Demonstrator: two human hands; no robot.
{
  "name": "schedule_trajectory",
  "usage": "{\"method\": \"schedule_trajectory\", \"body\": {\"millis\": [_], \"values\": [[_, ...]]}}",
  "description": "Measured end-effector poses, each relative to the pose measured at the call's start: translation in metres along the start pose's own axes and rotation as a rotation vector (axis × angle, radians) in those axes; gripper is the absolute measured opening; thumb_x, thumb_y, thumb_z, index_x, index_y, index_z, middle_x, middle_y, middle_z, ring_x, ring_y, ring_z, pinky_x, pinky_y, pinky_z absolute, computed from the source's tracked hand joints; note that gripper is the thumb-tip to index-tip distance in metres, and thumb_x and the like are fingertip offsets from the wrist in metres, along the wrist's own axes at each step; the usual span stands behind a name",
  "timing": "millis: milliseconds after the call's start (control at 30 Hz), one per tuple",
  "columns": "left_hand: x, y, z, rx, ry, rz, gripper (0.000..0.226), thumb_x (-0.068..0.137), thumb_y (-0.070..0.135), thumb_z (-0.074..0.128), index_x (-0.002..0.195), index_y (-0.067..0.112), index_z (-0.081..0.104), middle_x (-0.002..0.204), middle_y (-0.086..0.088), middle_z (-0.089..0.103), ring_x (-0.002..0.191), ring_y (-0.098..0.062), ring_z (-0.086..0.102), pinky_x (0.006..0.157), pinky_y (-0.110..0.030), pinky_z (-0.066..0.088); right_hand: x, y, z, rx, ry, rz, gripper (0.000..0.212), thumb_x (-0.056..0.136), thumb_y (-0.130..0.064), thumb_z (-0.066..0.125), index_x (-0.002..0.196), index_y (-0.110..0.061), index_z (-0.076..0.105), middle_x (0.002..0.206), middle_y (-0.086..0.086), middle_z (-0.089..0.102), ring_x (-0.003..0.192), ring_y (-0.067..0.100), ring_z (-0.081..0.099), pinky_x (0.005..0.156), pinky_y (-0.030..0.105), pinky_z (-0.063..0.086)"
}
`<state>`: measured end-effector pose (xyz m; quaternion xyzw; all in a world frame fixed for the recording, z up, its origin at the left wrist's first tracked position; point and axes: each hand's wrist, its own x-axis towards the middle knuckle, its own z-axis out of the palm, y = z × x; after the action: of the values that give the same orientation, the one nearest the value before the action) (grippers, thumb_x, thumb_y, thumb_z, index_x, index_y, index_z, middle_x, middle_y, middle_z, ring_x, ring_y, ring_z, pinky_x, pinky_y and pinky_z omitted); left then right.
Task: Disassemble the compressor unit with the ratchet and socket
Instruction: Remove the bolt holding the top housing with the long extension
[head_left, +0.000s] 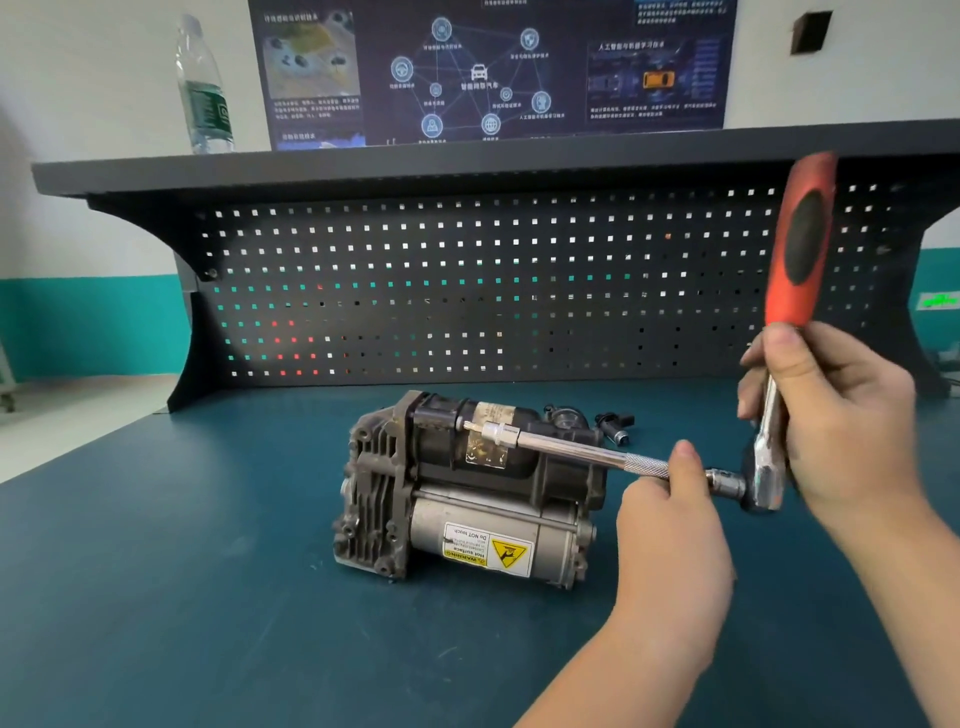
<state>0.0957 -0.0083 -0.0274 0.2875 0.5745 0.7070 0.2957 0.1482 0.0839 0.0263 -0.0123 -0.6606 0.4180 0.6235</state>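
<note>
The compressor unit (467, 493) lies on its side at the middle of the dark teal bench top (208, 571), with a yellow warning label facing me. A ratchet (769, 447) with a red and black handle (802, 244) stands nearly upright at the right, blurred. My right hand (826, 415) grips its steel shank just below the red handle. A long chrome extension bar (571, 447) runs left from the ratchet head to a small socket (493, 432) at the top of the compressor. My left hand (670, 519) holds the knurled end of the bar.
A black perforated back panel (467, 291) rises behind the bench, with a shelf on top carrying a clear water bottle (202, 88). Small black parts (615, 426) lie behind the compressor. A dark poster hangs on the wall above.
</note>
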Motion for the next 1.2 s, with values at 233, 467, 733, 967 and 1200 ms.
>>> {"method": "schedule_trajectory", "body": {"millis": [233,467,733,967,1200], "values": [[0.003,0.008,0.0,-0.062,-0.086,0.041,0.041,0.096,0.045,0.04,0.063,0.02,0.036,0.036,0.013,0.032,0.029,-0.004,0.03,0.041,-0.024,0.026,-0.001,0.024,0.002,0.34,0.107,0.995,0.024,0.088,-0.032,0.064,0.073,-0.014,0.06,0.052,-0.005,0.054,0.038,0.004,0.046,0.042,0.016,0.039],[-0.001,0.004,-0.002,-0.048,-0.062,-0.033,0.045,0.092,0.055,0.042,0.063,0.022,0.032,0.045,0.01,0.025,0.032,-0.006,0.027,0.04,-0.02,0.03,-0.007,-0.004,0.0,-0.123,0.025,-0.197,0.027,0.094,-0.043,0.054,0.074,-0.025,0.06,0.058,-0.007,0.06,0.04,0.005,0.048,0.043,0.009,0.035],[-0.002,0.01,-0.001,-0.09,-0.122,0.032,0.039,0.097,0.044,0.038,0.068,0.019,0.031,0.038,0.014,0.028,0.031,-0.004,0.025,0.038,-0.018,0.027,0.003,-0.002,0.004,-0.014,0.211,0.489,0.033,0.091,-0.038,0.059,0.064,-0.019,0.061,0.046,-0.003,0.054,0.036,0.007,0.044,0.042,0.018,0.036],[-0.002,0.006,0.0,-0.04,-0.08,0.002,0.046,0.095,0.051,0.039,0.061,0.021,0.03,0.037,0.012,0.026,0.029,-0.005,0.027,0.037,-0.02,0.026,0.0,0.01,0.004,0.057,0.204,0.633,0.032,0.091,-0.036,0.061,0.069,-0.013,0.062,0.051,-0.001,0.056,0.04,0.012,0.043,0.041,0.02,0.036],[-0.002,0.006,0.0,-0.034,-0.064,0.033,0.046,0.093,0.053,0.043,0.064,0.02,0.029,0.042,0.012,0.027,0.031,-0.005,0.027,0.04,-0.023,0.026,-0.013,-0.008,0.0,-0.247,-0.021,-0.488,0.03,0.098,-0.04,0.047,0.077,-0.021,0.054,0.054,-0.006,0.053,0.045,0.008,0.05,0.045,0.02,0.038]]}}
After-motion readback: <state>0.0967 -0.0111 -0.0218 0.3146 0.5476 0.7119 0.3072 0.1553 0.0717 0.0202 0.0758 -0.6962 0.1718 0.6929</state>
